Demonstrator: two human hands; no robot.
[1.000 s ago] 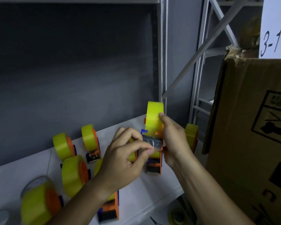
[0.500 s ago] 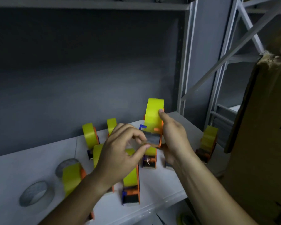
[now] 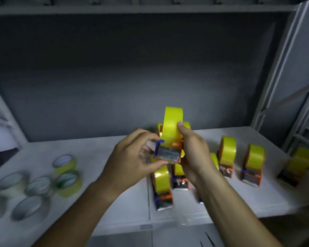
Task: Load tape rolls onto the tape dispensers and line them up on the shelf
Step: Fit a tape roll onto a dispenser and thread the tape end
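Dispenser (image 3: pixel 169 154) with yellow roll (image 3: pixel 173 125) sits gripped between right hand (image 3: pixel 194 150) and pinching left hand (image 3: pixel 132 157); several loaded dispensers (image 3: pixel 251 166) stand beyond the right hand, loose rolls (image 3: pixel 37 186) left of the left hand await loading.

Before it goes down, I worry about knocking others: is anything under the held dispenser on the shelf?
Yes. Loaded dispensers stand on the shelf right below the held dispenser, which both hands grip. Bare shelf shows left of them.
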